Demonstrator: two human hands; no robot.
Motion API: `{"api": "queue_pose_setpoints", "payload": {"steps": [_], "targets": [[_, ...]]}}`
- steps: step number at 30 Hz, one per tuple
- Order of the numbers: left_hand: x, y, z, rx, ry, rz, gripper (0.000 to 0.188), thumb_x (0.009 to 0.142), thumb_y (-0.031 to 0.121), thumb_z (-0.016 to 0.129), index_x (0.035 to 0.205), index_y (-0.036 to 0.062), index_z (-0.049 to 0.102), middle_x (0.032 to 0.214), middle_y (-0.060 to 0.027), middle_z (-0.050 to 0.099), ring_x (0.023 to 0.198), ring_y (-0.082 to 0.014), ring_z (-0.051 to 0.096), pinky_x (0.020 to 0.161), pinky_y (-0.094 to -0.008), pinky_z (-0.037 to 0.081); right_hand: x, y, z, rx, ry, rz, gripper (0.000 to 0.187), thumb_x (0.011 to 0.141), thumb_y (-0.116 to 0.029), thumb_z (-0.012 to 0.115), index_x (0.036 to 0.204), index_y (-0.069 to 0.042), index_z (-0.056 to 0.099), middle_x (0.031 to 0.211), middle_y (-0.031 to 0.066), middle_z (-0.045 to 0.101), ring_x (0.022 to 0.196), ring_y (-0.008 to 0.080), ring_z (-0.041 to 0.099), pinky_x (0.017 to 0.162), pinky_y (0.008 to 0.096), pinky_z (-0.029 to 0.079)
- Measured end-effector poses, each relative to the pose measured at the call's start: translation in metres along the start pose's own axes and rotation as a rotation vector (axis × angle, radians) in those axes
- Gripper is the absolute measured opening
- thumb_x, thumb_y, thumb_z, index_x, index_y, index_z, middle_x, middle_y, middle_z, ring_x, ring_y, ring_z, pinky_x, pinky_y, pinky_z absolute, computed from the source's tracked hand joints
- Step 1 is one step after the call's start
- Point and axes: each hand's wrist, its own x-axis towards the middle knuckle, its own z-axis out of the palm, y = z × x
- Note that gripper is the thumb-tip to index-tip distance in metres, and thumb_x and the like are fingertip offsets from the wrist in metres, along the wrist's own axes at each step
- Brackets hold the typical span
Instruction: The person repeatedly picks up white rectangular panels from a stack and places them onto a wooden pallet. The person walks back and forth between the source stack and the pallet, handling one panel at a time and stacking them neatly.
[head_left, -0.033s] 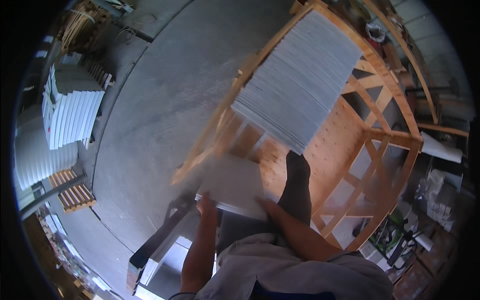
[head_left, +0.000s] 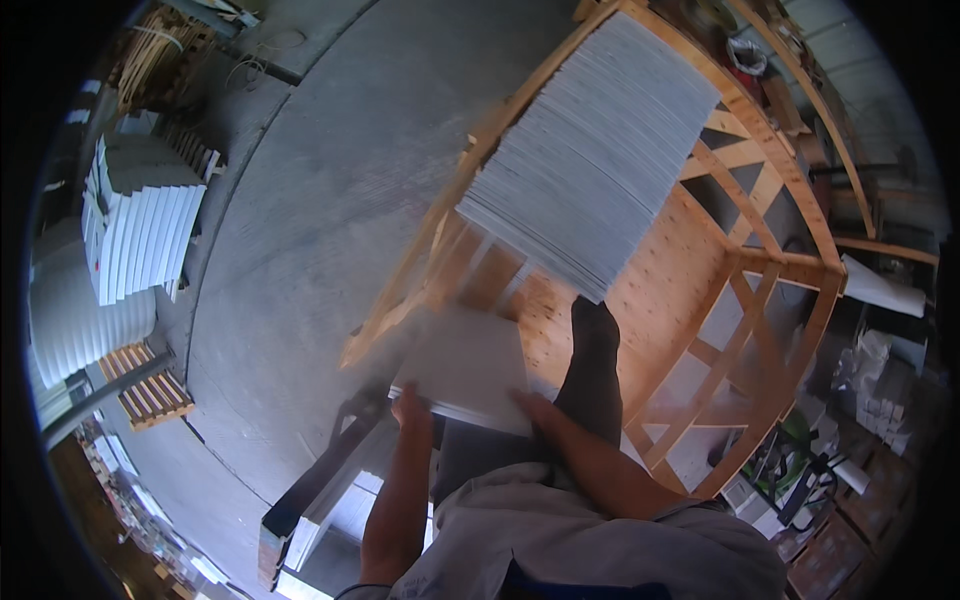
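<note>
A short stack of flat light-grey panels [head_left: 465, 360] is held level in front of my body. My left hand [head_left: 410, 405] grips its near left corner, with the fingers partly hidden beneath. At the right edge my right hand [head_left: 532, 408] is closed on the same stack; its fingertips are hard to see. Beyond lies an open wooden crate [head_left: 660, 310], its far part filled by a long row of grey panels [head_left: 600, 150] packed tightly together. One of my legs [head_left: 594, 350] stands at the crate's bare plywood bottom, its foot close to the row's near end.
Slatted crate sides [head_left: 745, 370] rise on the right. A dark beam [head_left: 320, 475] and white pieces lie at lower left. On the far left are stacked white panels [head_left: 150, 235] and a small pallet [head_left: 148, 385]. Grey concrete floor [head_left: 300, 220] stretches between.
The whole view has shifted very slightly. My hands keep the same hold on the grey panels.
</note>
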Motion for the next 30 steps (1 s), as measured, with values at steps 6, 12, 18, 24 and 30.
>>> {"api": "queue_pose_setpoints", "payload": {"steps": [6, 12, 18, 24, 30], "targets": [[-0.021, 0.005, 0.029, 0.018, -0.143, 0.147, 0.026, 0.073, 0.008, 0.066, 0.093, -0.0070, 0.059, 0.080, -0.0093, 0.059, 0.065, -0.0177, 0.057, 0.055, -0.0317, 0.045, -0.012, -0.043, -0.022, 0.051, 0.133, 0.245, 0.070, 0.080, -0.065, 0.048, 0.100, 0.000, 0.066, 0.098, 0.0157, 0.066, 0.094, 0.0294, 0.062, 0.084, 0.0373, 0.046], [-0.049, 0.025, 0.070, 0.091, -0.132, 0.128, 0.019, 0.073, 0.008, 0.067, 0.085, -0.0042, 0.060, 0.070, -0.0044, 0.056, 0.055, -0.0122, 0.051, 0.047, -0.0286, 0.039, -0.010, -0.049, -0.043, 0.063, 0.166, 0.331, 0.072, 0.080, -0.064, 0.049, 0.098, 0.003, 0.066, 0.096, 0.0148, 0.066, 0.092, 0.0301, 0.062, 0.083, 0.0374, 0.046], [-0.036, 0.027, 0.113, 0.122, -0.191, 0.218, 0.021, 0.068, 0.015, 0.070, 0.077, -0.0022, 0.062, 0.068, -0.0047, 0.056, 0.056, -0.0140, 0.052, 0.049, -0.0320, 0.039, 0.008, -0.054, -0.075, 0.132, 0.244, 0.373, 0.068, 0.081, -0.062, 0.050, 0.097, 0.002, 0.066, 0.098, 0.0151, 0.065, 0.091, 0.0284, 0.062, 0.080, 0.0372, 0.047], [-0.036, 0.039, 0.162, 0.308, -0.263, 0.293, 0.032, 0.067, 0.015, 0.069, 0.088, -0.0075, 0.060, 0.076, -0.0116, 0.059, 0.069, -0.0210, 0.058, 0.059, -0.0354, 0.046, 0.035, -0.065, -0.115, -0.060, 0.280, 0.359, 0.057, 0.082, -0.054, 0.052, 0.101, -0.002, 0.064, 0.102, 0.0142, 0.064, 0.089, 0.0246, 0.062, 0.074, 0.0359, 0.049], [-0.065, 0.064, 0.199, 0.242, -0.179, 0.236, 0.037, 0.066, 0.011, 0.068, 0.095, -0.0095, 0.059, 0.082, -0.0145, 0.061, 0.072, -0.0243, 0.061, 0.061, -0.0370, 0.049, 0.046, -0.081, -0.131, 0.008, 0.311, 0.303, 0.052, 0.082, -0.050, 0.054, 0.104, -0.004, 0.062, 0.104, 0.0122, 0.063, 0.091, 0.0232, 0.061, 0.073, 0.0347, 0.050]]}}
